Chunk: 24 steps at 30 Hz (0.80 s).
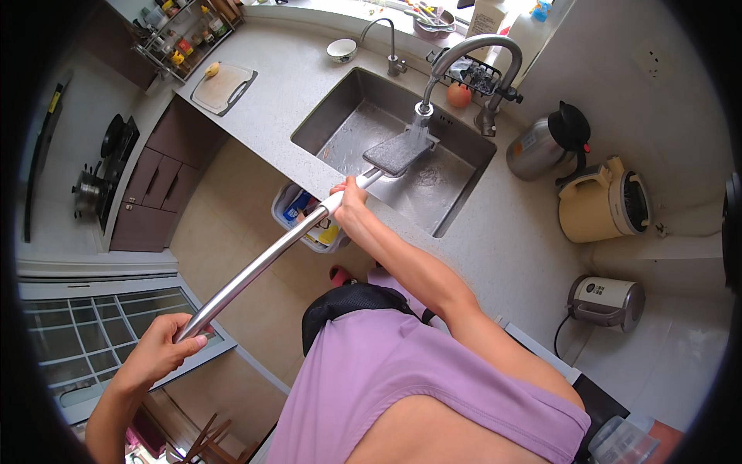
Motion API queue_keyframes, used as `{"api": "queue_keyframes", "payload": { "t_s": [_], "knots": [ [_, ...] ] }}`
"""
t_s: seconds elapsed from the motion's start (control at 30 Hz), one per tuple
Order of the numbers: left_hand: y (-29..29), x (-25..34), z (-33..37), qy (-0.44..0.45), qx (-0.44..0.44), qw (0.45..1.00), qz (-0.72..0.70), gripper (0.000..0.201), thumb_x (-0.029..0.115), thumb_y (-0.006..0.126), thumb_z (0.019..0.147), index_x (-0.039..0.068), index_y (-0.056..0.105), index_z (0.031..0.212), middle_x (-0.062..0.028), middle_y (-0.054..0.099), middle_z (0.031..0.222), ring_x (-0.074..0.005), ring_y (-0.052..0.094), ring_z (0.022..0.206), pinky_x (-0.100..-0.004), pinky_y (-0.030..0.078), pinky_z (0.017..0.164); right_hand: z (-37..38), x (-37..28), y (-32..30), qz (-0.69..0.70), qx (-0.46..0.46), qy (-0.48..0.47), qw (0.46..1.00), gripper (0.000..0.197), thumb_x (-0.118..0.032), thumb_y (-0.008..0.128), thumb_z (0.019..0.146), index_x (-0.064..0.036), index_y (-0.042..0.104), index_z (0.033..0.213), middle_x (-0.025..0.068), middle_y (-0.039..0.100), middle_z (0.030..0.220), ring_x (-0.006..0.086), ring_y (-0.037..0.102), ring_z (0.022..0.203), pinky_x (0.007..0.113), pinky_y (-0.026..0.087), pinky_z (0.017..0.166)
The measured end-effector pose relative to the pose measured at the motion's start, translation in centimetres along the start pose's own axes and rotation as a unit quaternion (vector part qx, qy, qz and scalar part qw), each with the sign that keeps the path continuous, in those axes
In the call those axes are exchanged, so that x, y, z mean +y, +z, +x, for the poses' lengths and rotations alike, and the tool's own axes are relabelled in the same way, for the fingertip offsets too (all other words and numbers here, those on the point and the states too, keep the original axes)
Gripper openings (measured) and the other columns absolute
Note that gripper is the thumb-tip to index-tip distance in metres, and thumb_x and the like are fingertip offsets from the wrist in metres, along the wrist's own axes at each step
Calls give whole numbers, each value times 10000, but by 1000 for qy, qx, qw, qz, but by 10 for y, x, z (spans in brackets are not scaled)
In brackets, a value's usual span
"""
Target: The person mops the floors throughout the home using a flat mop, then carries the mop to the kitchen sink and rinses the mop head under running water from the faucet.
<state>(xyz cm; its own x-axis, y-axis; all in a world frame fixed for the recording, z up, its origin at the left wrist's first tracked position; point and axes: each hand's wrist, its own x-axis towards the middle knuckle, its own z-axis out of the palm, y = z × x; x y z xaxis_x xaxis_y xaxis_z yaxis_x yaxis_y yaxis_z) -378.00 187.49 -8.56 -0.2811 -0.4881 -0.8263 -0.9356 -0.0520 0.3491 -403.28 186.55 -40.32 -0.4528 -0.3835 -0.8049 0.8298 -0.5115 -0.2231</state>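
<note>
A long-handled flat mop [259, 267] slants from lower left up to the sink. Its flat grey head [394, 153] is over the steel sink basin [464, 179], under water running from the curved faucet [423, 108]. My left hand [166, 346] grips the lower-left end of the silver pole. Farther up, my right hand [352, 199] is wrapped round the pole's white section by the sink's front edge. Water wets the pad and the basin floor around it.
Below the counter edge stands a bin [328, 238] with wrappers. A cutting board [224, 87] and a bowl [342, 51] are on the counter to the left. At right stand a steel thermos jug [533, 148], a yellow appliance [595, 207] and a kettle [607, 300]. A tomato-like red fruit [458, 95] sits behind the sink.
</note>
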Motion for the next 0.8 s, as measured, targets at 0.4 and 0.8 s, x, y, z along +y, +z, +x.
{"api": "queue_keyframes", "payload": {
  "t_s": [0.4, 0.8],
  "knots": [
    [-5, 13, 52, 48, -8, 998, 36, 195, 148, 593, 728, 17, 528, 857, 49, 386, 550, -32, 319, 430, -172, 232, 379, -200, 96, 23, -84, -85, 147, 982, 161, -133, 454, 831, -15, 345, 826, 76, 442, 697, 166, 489, 608, 302, 466, 572],
    [2, -18, -18, 52, 19, 997, 53, 227, 103, 628, 683, -17, 545, 857, 51, 358, 583, -43, 328, 536, -181, 280, 481, 29, -23, -22, -42, -137, 20, 989, 136, -46, 433, 772, -19, 323, 698, 43, 377, 573, 112, 382, 461, 249, 400, 427]
  ]
}}
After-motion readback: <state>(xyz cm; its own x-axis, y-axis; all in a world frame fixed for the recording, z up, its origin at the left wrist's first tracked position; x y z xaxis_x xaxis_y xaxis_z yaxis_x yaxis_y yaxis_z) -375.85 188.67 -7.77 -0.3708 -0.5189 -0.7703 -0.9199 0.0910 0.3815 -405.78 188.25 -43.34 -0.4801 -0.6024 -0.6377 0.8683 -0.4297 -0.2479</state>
